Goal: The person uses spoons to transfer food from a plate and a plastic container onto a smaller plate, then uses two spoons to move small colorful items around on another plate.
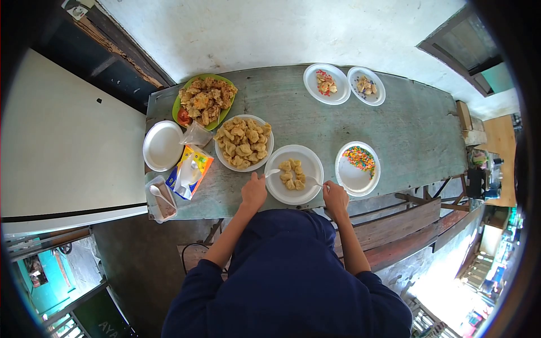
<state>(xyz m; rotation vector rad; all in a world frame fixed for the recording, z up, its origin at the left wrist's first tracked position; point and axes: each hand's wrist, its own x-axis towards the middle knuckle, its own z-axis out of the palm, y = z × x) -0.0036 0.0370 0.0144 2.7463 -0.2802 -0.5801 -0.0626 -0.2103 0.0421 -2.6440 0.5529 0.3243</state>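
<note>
Green tbl [287, 121] by wall [253, 34], L fingers [255, 177] & R fingers [327, 187] tight on utensils [273, 172]

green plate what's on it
Green plate: a heap of battered fried pieces, with what looks like tomato at one edge. The heap hides the plate's middle, so nothing under it shows.

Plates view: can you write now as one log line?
left hand: white utensil | right hand: pale utensil | white plate between: golden pieces
</note>
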